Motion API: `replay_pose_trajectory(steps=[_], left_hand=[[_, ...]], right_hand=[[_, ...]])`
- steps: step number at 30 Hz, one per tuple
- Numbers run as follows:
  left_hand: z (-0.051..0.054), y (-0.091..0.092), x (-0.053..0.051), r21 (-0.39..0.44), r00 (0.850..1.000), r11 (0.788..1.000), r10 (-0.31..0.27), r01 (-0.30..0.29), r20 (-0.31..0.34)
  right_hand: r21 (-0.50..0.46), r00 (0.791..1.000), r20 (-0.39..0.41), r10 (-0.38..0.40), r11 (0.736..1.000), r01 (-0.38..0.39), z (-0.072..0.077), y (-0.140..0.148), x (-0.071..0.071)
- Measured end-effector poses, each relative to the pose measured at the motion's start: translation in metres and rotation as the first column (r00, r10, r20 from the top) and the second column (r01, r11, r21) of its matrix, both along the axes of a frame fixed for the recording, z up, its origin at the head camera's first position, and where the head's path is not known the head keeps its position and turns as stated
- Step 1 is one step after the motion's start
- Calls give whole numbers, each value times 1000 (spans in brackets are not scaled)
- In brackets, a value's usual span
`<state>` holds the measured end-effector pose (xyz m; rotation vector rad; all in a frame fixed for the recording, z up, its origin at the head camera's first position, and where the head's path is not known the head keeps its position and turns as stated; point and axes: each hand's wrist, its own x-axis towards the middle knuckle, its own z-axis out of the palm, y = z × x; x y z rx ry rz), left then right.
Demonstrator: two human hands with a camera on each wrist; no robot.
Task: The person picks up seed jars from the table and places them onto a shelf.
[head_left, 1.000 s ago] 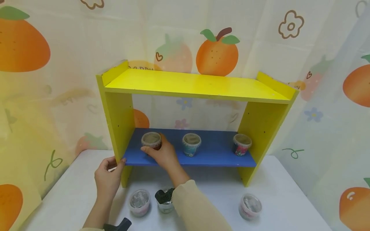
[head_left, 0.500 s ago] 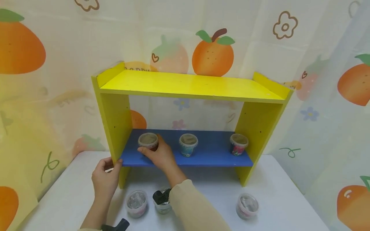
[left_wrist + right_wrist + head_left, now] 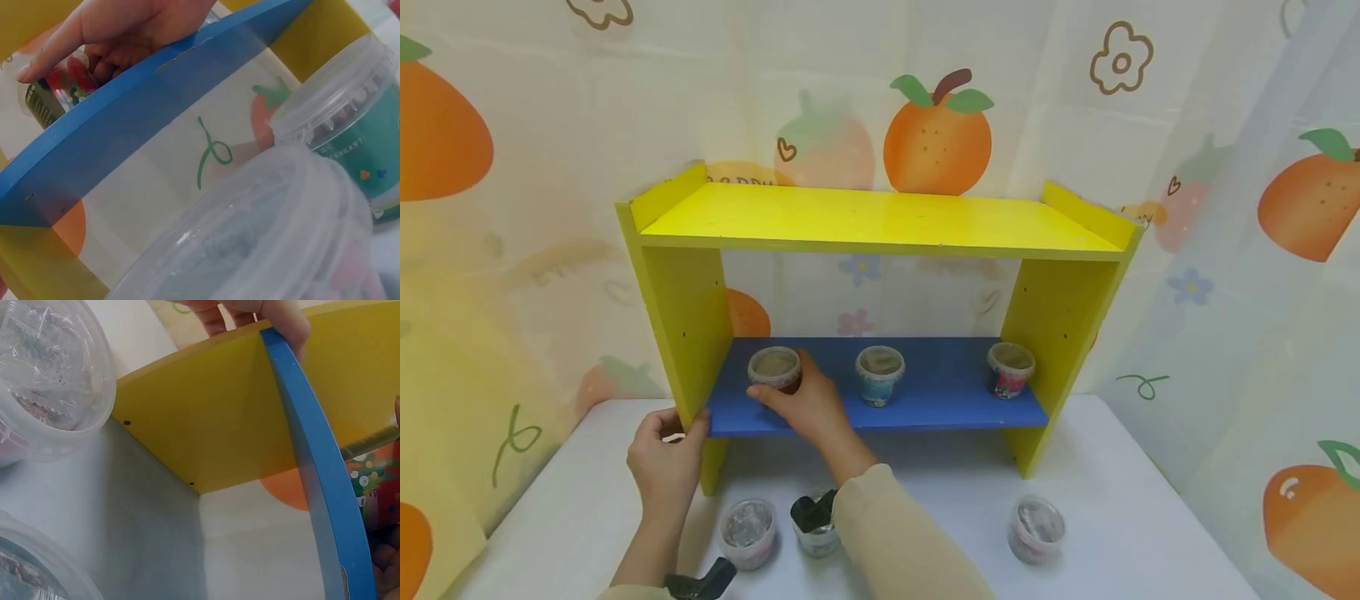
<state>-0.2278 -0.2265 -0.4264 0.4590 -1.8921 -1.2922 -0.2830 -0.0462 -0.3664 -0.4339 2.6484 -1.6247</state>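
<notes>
A small shelf unit (image 3: 880, 221) has yellow sides and top and a blue board (image 3: 940, 396) halfway up. On the board's left part stands a red plastic tub (image 3: 773, 368) with a clear lid. My right hand (image 3: 808, 404) holds it, thumb in front and fingers round its right side; the left wrist view shows that hand (image 3: 144, 25) over the board's edge. My left hand (image 3: 662, 467) grips the unit's left side panel, with the thumb at the blue board's front corner. Beyond the panel, in the right wrist view, are that hand's fingers (image 3: 212, 319).
A blue tub (image 3: 880, 379) stands mid-board, and a pink and dark tub (image 3: 1009, 375) at its right end. On the white table (image 3: 1120, 517) in front are lidded tubs: one at left (image 3: 748, 537), one partly behind the right wrist's black camera mount (image 3: 812, 512), one at right (image 3: 1036, 532).
The head view has shifted a little, so the scene sits further left in frame. Both hands keep their holds, and the tubs stay in the same places.
</notes>
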Motion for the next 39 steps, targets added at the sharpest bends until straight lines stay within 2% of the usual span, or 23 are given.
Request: replay_pose_trajectory(steps=[9, 16, 21, 26, 30, 33, 35, 39], left_hand=[[-1, 2, -6, 38, 998, 998, -40, 42, -50], [-2, 5, -8, 49, 999, 998, -36, 38, -31], [-3, 3, -6, 36, 999, 999, -29, 30, -29], [-5, 0, -4, 37, 999, 999, -26, 26, -19], [-5, -1, -3, 44, 1000, 999, -27, 28, -8], [-5, -1, -3, 42, 1000, 999, -21, 21, 9], [-4, -1, -2, 43, 1000, 999, -18, 17, 22], [-3, -1, -1, 51, 999, 998, -26, 25, 32]], right_hand=[[0, 1000, -5, -11, 1000, 11, 2, 5, -1], [0, 999, -33, -16, 1000, 16, 2, 15, 6], [3, 1000, -23, -4, 1000, 4, -1, 25, 22], [94, 997, -60, 38, 995, -32, -6, 42, 41], [148, 994, -56, 91, 986, -81, -8, 64, 58], [130, 991, -48, 126, 984, -119, -12, 86, 69], [109, 988, -74, 134, 986, -126, -17, 102, 76], [67, 985, -149, 91, 994, -82, -22, 139, 92]])
